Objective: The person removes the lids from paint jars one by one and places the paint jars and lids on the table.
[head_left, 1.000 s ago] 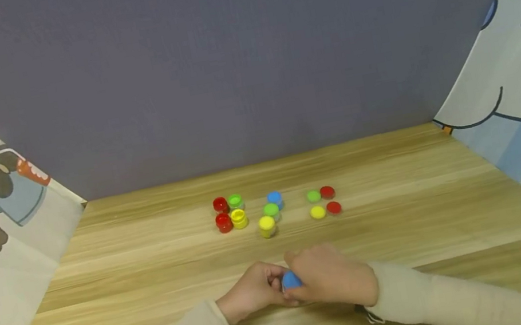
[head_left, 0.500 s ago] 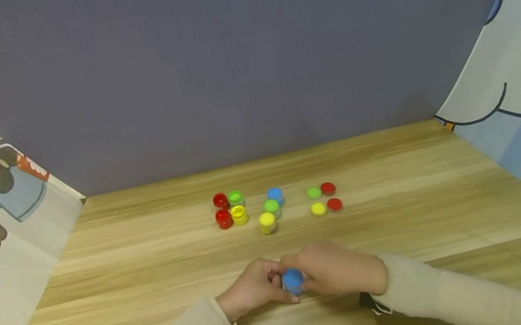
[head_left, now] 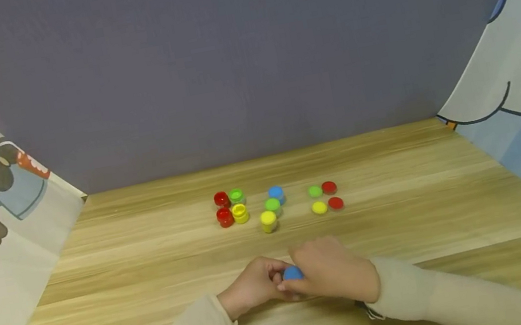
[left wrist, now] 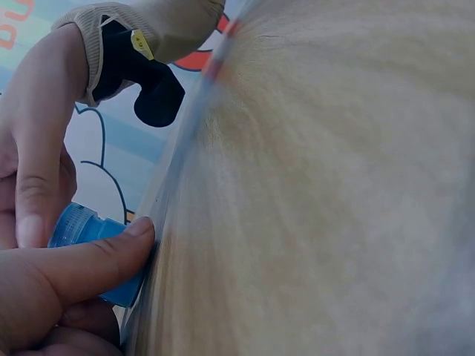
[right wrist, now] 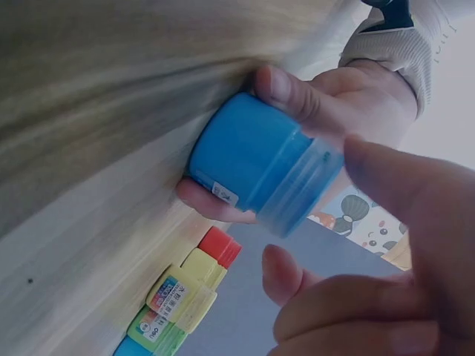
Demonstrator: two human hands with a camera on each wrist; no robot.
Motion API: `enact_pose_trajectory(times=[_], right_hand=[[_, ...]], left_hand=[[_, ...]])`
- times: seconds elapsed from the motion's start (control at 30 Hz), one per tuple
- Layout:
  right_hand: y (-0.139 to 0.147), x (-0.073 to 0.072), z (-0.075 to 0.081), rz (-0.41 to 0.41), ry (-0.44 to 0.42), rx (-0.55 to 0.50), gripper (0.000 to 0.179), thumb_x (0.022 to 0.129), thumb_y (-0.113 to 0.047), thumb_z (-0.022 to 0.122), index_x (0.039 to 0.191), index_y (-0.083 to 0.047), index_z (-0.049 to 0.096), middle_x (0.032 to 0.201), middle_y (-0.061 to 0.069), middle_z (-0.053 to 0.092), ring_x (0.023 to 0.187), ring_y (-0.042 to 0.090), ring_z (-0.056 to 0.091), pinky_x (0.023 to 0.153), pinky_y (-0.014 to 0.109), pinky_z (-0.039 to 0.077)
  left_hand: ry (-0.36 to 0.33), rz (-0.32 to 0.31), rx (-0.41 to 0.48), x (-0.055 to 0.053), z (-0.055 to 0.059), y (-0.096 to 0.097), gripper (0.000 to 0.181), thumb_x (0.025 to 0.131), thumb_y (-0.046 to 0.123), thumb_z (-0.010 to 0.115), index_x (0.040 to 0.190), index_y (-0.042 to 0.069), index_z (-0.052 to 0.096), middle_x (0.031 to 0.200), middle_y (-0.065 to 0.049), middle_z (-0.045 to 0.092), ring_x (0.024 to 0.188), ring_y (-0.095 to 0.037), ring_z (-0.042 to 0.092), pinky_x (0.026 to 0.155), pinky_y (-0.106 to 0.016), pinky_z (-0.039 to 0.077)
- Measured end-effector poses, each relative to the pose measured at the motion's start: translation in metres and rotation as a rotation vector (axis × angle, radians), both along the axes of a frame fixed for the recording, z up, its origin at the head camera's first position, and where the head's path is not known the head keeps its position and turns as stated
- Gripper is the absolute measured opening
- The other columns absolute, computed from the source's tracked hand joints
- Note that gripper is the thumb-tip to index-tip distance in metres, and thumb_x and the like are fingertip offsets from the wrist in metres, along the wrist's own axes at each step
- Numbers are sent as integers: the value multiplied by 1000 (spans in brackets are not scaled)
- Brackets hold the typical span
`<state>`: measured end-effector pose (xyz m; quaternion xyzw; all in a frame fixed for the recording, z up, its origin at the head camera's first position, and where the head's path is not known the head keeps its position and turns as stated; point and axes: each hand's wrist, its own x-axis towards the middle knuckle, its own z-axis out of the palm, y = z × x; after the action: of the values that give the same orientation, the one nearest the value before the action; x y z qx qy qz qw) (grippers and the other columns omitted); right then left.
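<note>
A blue paint jar point(right wrist: 241, 156) with a ribbed screw lid point(right wrist: 300, 189) is held low over the tabletop point(head_left: 154, 274), near its front. My left hand point(head_left: 254, 288) grips the jar's body from the left, thumb on one side and fingers on the other. From the right, my right hand point(head_left: 334, 271) bends its thumb and forefinger about the lid, the thumb tip right at its edge. The head view shows only the blue top point(head_left: 292, 273) between the hands; the jar's body is hidden there.
Farther back stand a closed blue jar point(head_left: 276, 194), a green one point(head_left: 273, 205) and a yellow one point(head_left: 268, 221). To their left are two open red jars point(head_left: 225, 218), an open green jar point(head_left: 237, 197) and an open yellow jar point(head_left: 240, 213). Several loose lids point(head_left: 319, 208) lie right.
My right hand drew back slightly to the right, baring the jar's blue top, then came back over it with the wrist turned. The left hand stays around the jar.
</note>
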<state>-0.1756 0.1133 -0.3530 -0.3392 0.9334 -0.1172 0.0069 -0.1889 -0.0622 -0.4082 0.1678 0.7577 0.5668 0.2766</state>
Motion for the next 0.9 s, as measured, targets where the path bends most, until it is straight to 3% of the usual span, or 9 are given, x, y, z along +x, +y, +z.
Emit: enact_pose_trajectory(times=[0.17, 0.43, 0.53, 0.9], right_hand=[[-1, 0, 0, -30, -5, 27, 35, 83, -35, 64, 62, -15, 44, 52, -6, 35, 43, 6, 30, 37, 19, 25], [-1, -1, 4, 8, -40, 42, 35, 83, -35, 68, 63, -14, 48, 53, -6, 36, 44, 5, 31, 39, 19, 28], [0, -2, 7, 26, -72, 43, 35, 79, -38, 73, 69, -13, 51, 56, -7, 41, 47, 4, 35, 42, 19, 32], [3, -3, 18, 101, -199, -14, 21, 77, -20, 77, 88, -9, 64, 69, -7, 56, 57, 4, 45, 53, 18, 41]], left_hand=[[-16, -1, 11, 0, 2, 0, 27, 69, -6, 77, 94, 4, 72, 53, 3, 49, 49, -4, 39, 49, -15, 35], [-15, -3, 8, 0, 3, 0, 25, 69, -5, 77, 92, 3, 72, 53, 3, 47, 49, -5, 37, 48, -16, 32], [-11, -8, 6, 0, 3, 0, 22, 69, -4, 78, 89, 3, 72, 53, 3, 47, 48, -6, 36, 46, -16, 30], [-7, -20, 15, 1, 2, -1, 24, 69, -2, 79, 90, 4, 72, 55, 2, 49, 50, -7, 36, 46, -18, 28]])
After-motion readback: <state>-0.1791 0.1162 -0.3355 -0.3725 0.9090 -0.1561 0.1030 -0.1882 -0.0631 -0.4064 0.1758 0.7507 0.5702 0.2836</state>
